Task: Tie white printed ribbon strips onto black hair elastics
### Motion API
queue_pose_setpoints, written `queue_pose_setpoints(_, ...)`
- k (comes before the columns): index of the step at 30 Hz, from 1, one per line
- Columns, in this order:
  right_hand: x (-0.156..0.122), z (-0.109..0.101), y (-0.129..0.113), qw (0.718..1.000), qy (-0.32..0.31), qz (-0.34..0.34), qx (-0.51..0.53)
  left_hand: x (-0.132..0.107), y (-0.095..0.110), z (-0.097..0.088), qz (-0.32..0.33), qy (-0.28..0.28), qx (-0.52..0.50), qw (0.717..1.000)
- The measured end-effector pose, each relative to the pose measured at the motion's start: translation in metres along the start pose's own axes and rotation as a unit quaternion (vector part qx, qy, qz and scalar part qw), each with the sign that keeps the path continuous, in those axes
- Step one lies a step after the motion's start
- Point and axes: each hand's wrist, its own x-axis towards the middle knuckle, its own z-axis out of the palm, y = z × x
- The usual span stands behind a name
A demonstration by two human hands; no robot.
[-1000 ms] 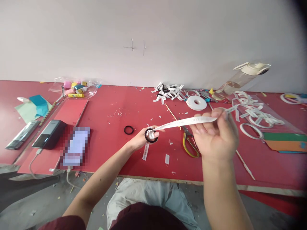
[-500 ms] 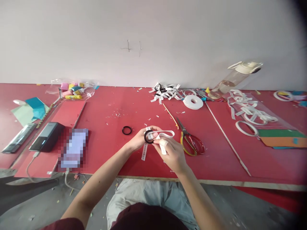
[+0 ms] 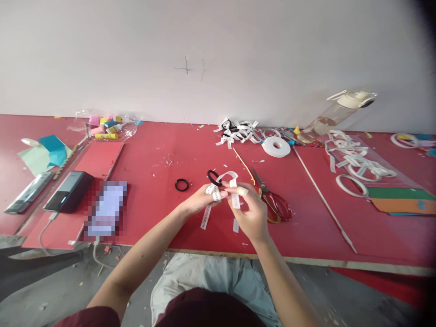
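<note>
Both hands (image 3: 226, 200) pinch a white ribbon (image 3: 229, 175), seemingly threaded through a black ring (image 3: 214, 177).

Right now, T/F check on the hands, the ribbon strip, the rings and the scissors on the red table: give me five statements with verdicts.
1. Both hands hold the white printed ribbon strip that passes through a small black ring. True: the left hand and the right hand meet at it above the red table.
2. A second black ring lies on the table to the left of the hands. True.
3. The red-and-yellow-handled scissors are in the right hand. False: they lie on the table just right of it.
4. The white tape roll is stacked on the scissors. False: it lies apart, farther back near the wall.
5. The clear water bottle stands at the table's left end. False: it leans at the back right.
</note>
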Motion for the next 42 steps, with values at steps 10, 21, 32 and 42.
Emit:
queue_pose_setpoints(10,-0.046,-0.009,-0.002,0.993,0.01,0.043,0.107,0.001,0.007,0.001,0.017,0.002,-0.041,0.999)
queue_pose_setpoints(21,-0.089,-0.018,-0.017,0.982,-0.025,0.15,0.114,-0.001,0.007,0.001,0.035,0.025,-0.029,0.999)
queue_pose_setpoints(32,-0.114,-0.004,-0.022,0.978,-0.095,0.183,0.031,-0.003,0.012,-0.002,0.034,0.033,-0.109,0.993)
queue_pose_setpoints(42,-0.052,0.018,-0.021,0.992,-0.049,-0.036,-0.107,0.0,0.007,0.0,0.038,0.065,-0.138,0.988)
